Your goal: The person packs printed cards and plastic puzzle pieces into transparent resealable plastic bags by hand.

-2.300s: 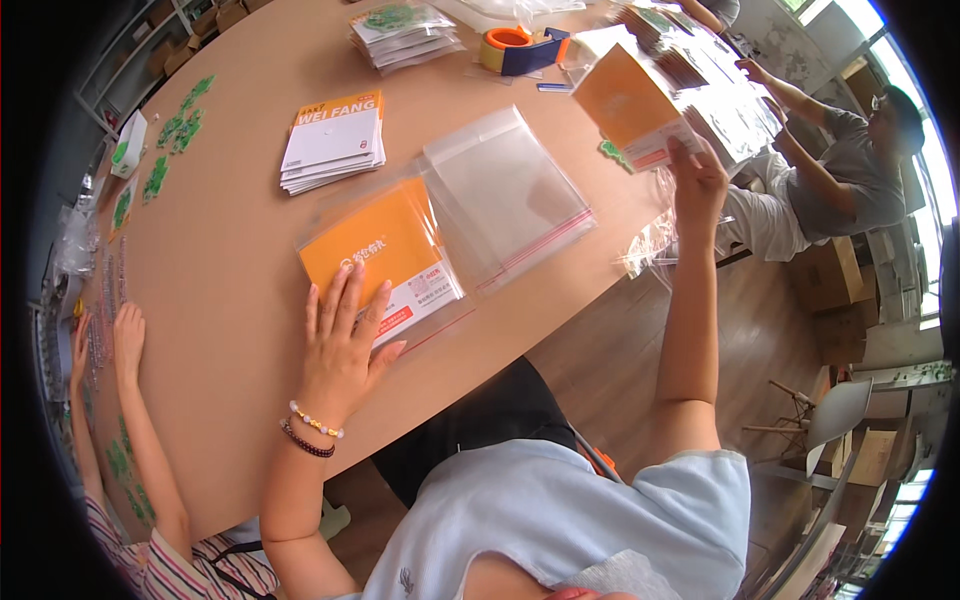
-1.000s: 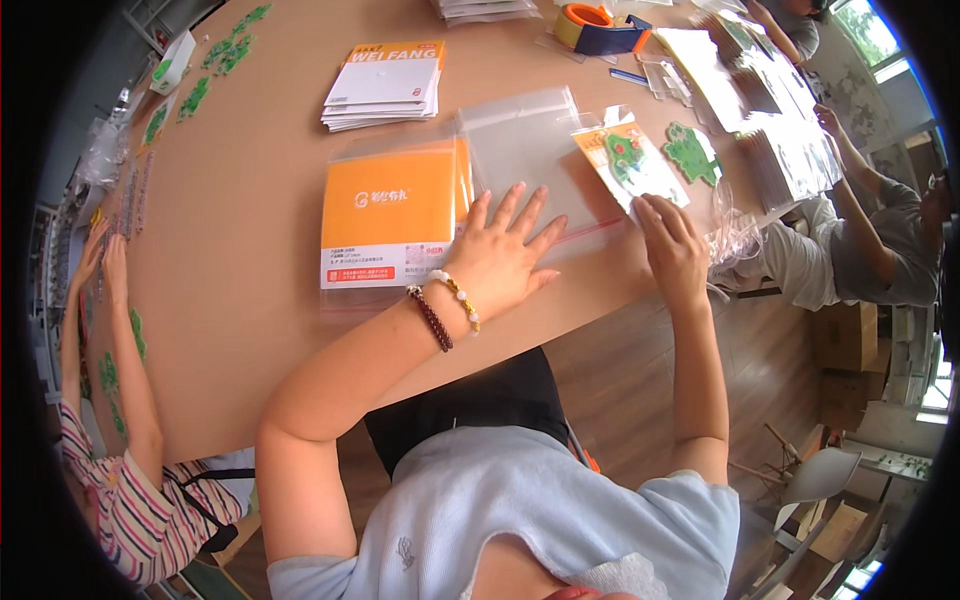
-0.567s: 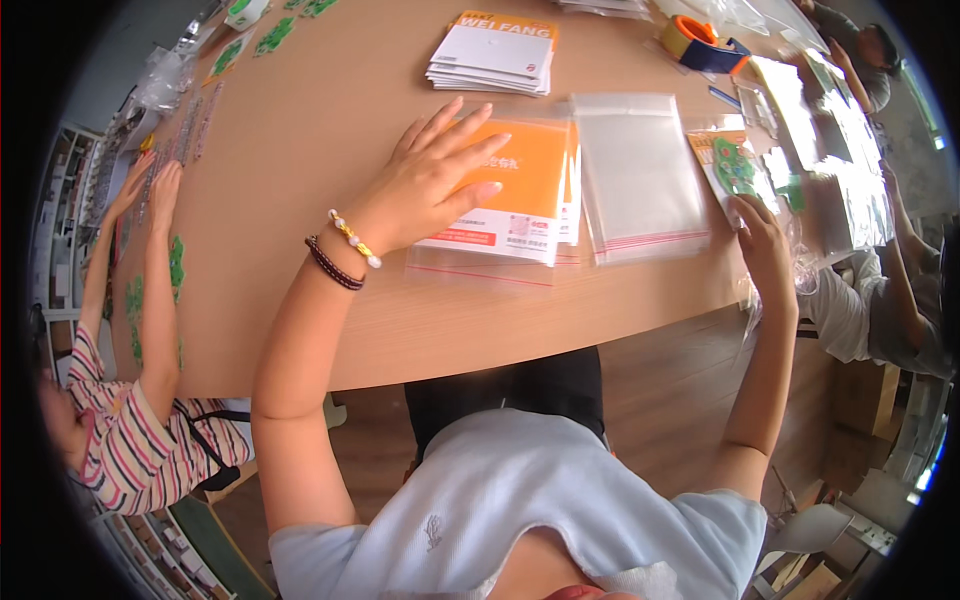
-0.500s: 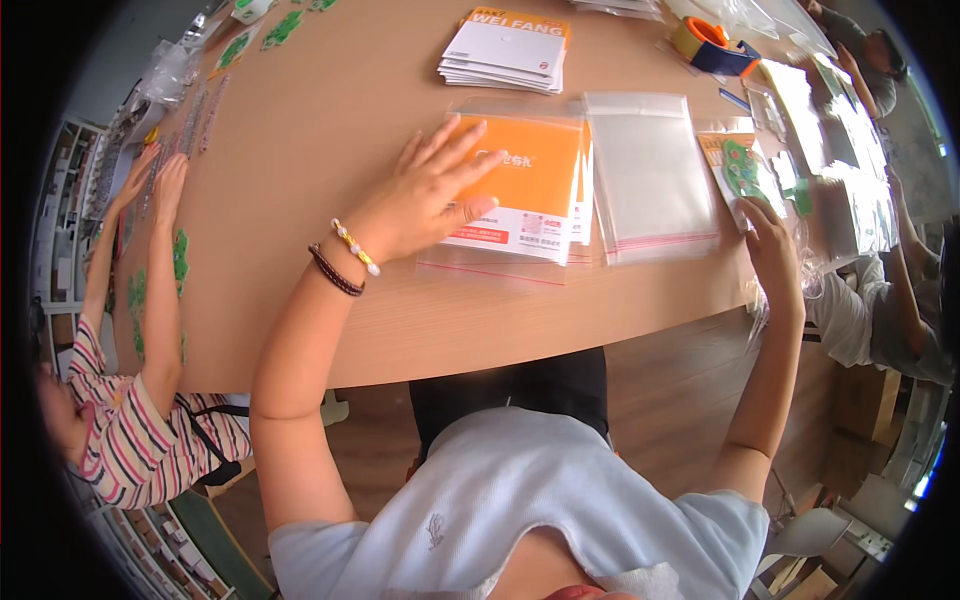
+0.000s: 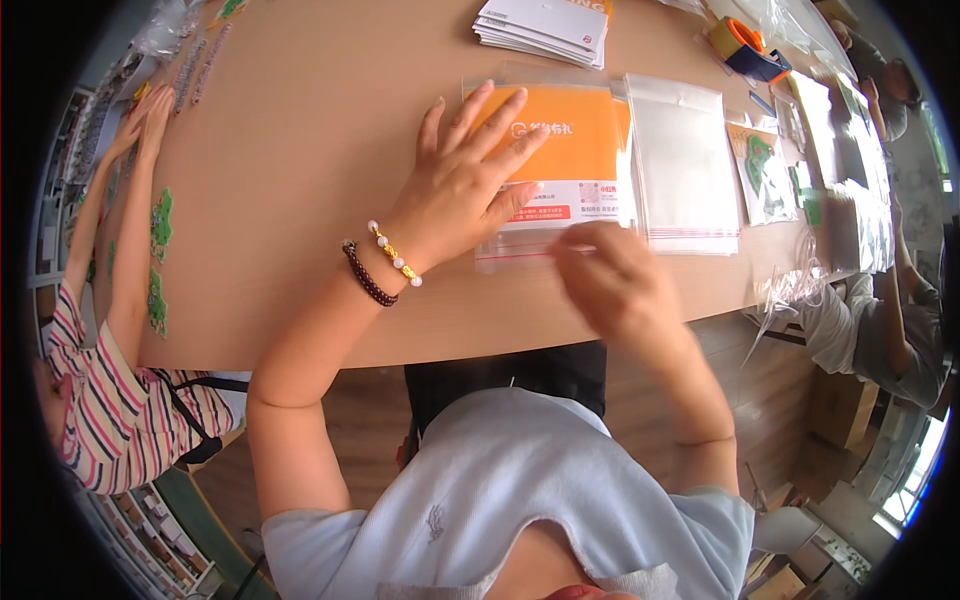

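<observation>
My left hand (image 5: 462, 190) lies spread on an orange-and-white card (image 5: 570, 150) inside a clear self-seal bag. The bag's flap with its red line (image 5: 505, 252) points toward me. Over the table's near side, by the right end of that flap, my right hand (image 5: 622, 285) is smeared by motion with its fingers bent; whether it holds anything cannot be made out. To the right lies a pile of clear plastic bags (image 5: 685, 165). Beyond these rests a clear packet (image 5: 765, 175) with a green piece and a card in it.
A stack of white cards (image 5: 535, 38) lies at the back, with an orange-and-blue tape dispenser (image 5: 750, 52) at the far right. Crinkled clear plastic (image 5: 800, 285) hangs over the right edge. At left, another person's hands (image 5: 140, 120) work near green pieces (image 5: 160, 225).
My right hand has left the packet with the green piece and swung left toward the bagged card's flap. My left hand stays spread on the card. The view has shifted slightly.
</observation>
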Demonstrator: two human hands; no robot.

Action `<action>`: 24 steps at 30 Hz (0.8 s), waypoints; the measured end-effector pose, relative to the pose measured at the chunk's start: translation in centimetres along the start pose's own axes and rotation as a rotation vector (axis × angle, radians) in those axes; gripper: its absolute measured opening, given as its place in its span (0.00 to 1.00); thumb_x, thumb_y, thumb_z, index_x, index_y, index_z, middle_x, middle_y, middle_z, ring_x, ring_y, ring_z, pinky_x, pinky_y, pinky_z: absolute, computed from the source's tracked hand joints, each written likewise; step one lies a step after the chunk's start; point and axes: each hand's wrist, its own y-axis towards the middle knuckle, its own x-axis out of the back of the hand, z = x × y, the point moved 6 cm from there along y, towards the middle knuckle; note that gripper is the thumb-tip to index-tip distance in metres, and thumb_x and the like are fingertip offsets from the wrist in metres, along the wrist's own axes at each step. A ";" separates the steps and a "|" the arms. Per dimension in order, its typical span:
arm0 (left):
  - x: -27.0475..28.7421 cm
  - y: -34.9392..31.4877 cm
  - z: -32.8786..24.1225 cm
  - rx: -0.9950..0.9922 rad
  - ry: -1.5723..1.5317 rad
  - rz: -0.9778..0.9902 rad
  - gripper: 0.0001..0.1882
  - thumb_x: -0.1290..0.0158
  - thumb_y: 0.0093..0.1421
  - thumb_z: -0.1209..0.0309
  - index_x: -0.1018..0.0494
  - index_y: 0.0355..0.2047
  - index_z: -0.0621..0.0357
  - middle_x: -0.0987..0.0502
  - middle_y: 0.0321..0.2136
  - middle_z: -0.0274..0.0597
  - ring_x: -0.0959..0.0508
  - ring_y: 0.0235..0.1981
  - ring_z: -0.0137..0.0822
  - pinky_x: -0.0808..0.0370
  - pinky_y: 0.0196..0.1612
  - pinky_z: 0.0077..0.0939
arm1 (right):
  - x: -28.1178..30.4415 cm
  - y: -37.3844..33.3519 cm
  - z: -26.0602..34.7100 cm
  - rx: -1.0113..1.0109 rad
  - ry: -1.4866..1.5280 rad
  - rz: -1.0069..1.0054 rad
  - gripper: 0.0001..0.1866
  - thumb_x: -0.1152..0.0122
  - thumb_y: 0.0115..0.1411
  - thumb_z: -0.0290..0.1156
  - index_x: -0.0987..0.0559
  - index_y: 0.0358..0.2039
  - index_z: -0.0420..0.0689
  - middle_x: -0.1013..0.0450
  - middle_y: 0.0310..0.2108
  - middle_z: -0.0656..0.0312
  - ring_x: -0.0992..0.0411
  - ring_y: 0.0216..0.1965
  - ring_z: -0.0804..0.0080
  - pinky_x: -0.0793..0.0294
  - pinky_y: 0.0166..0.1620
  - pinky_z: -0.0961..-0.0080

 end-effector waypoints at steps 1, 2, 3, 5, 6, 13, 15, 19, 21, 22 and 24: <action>0.2 -0.1 -0.5 -0.079 0.138 0.024 0.26 0.58 0.65 0.54 0.40 0.62 0.45 0.46 0.65 0.45 0.50 0.66 0.52 0.55 0.64 0.59 | -1.4 0.6 1.4 0.067 -0.019 0.009 0.15 0.41 0.47 0.26 0.24 0.38 0.38 0.30 0.38 0.59 0.30 0.38 0.66 0.28 0.39 0.72; -0.1 -0.2 -0.5 -0.077 0.137 0.026 0.26 0.58 0.65 0.54 0.40 0.62 0.45 0.46 0.65 0.45 0.50 0.66 0.52 0.55 0.64 0.59 | -3.0 0.9 2.0 0.087 -0.092 0.004 0.15 0.43 0.48 0.27 0.25 0.38 0.38 0.32 0.35 0.60 0.31 0.36 0.68 0.29 0.38 0.73; -0.5 -0.2 -0.6 -0.054 0.082 0.016 0.26 0.58 0.65 0.54 0.40 0.62 0.44 0.46 0.65 0.43 0.49 0.66 0.51 0.56 0.63 0.62 | -3.8 1.0 2.1 0.065 -0.134 0.034 0.15 0.44 0.48 0.27 0.25 0.38 0.38 0.33 0.34 0.61 0.32 0.34 0.69 0.29 0.37 0.74; -0.8 -0.2 -0.5 -0.025 0.025 0.005 0.26 0.58 0.65 0.55 0.40 0.62 0.43 0.46 0.65 0.41 0.49 0.66 0.50 0.58 0.63 0.65 | -4.4 0.9 2.3 0.045 -0.174 0.068 0.15 0.44 0.48 0.27 0.25 0.38 0.38 0.34 0.32 0.61 0.32 0.33 0.69 0.29 0.36 0.75; -0.8 -0.3 -0.5 -0.021 0.020 0.005 0.26 0.59 0.65 0.54 0.40 0.62 0.43 0.46 0.65 0.41 0.49 0.66 0.50 0.58 0.63 0.64 | -4.7 0.8 2.1 0.009 -0.160 0.103 0.16 0.44 0.49 0.25 0.25 0.40 0.38 0.33 0.34 0.60 0.31 0.34 0.67 0.28 0.36 0.73; -0.9 -0.5 -0.3 -0.014 0.002 -0.016 0.26 0.59 0.65 0.54 0.40 0.62 0.43 0.46 0.65 0.42 0.49 0.66 0.50 0.57 0.62 0.64 | -5.5 0.8 2.2 0.025 -0.229 0.145 0.13 0.43 0.45 0.26 0.25 0.35 0.39 0.36 0.29 0.62 0.33 0.32 0.70 0.30 0.33 0.75; -0.9 -0.5 -0.2 -0.007 -0.013 -0.019 0.26 0.59 0.65 0.54 0.39 0.62 0.42 0.46 0.65 0.42 0.49 0.66 0.50 0.57 0.62 0.64 | -5.5 0.8 2.3 0.035 -0.233 0.123 0.14 0.43 0.45 0.26 0.26 0.35 0.39 0.36 0.30 0.62 0.33 0.31 0.71 0.30 0.32 0.76; -1.1 -0.5 -0.2 -0.003 -0.015 -0.023 0.26 0.58 0.65 0.55 0.39 0.62 0.43 0.46 0.65 0.42 0.49 0.66 0.50 0.58 0.62 0.65 | -5.5 0.6 2.5 -0.015 -0.195 0.082 0.17 0.43 0.44 0.26 0.26 0.37 0.39 0.36 0.32 0.62 0.32 0.29 0.74 0.29 0.27 0.78; -1.1 -0.4 -0.2 -0.005 -0.014 -0.027 0.26 0.58 0.64 0.55 0.39 0.62 0.43 0.46 0.65 0.42 0.49 0.66 0.49 0.58 0.62 0.65 | -5.8 0.7 2.4 -0.019 -0.207 0.082 0.17 0.43 0.44 0.25 0.27 0.38 0.38 0.36 0.32 0.62 0.32 0.28 0.75 0.29 0.26 0.79; -1.1 -0.4 -0.2 -0.006 -0.007 -0.026 0.26 0.57 0.64 0.55 0.39 0.62 0.43 0.46 0.65 0.41 0.49 0.66 0.49 0.58 0.62 0.65 | -5.8 0.7 2.4 -0.024 -0.219 0.082 0.18 0.43 0.44 0.25 0.27 0.39 0.38 0.36 0.32 0.62 0.32 0.27 0.75 0.29 0.25 0.80; -1.3 -0.4 -0.2 -0.016 -0.004 -0.031 0.26 0.57 0.64 0.55 0.39 0.62 0.43 0.46 0.65 0.41 0.49 0.66 0.49 0.58 0.62 0.65 | -5.6 0.9 2.5 -0.034 -0.237 0.125 0.17 0.42 0.45 0.26 0.26 0.38 0.40 0.34 0.36 0.62 0.29 0.31 0.74 0.27 0.26 0.79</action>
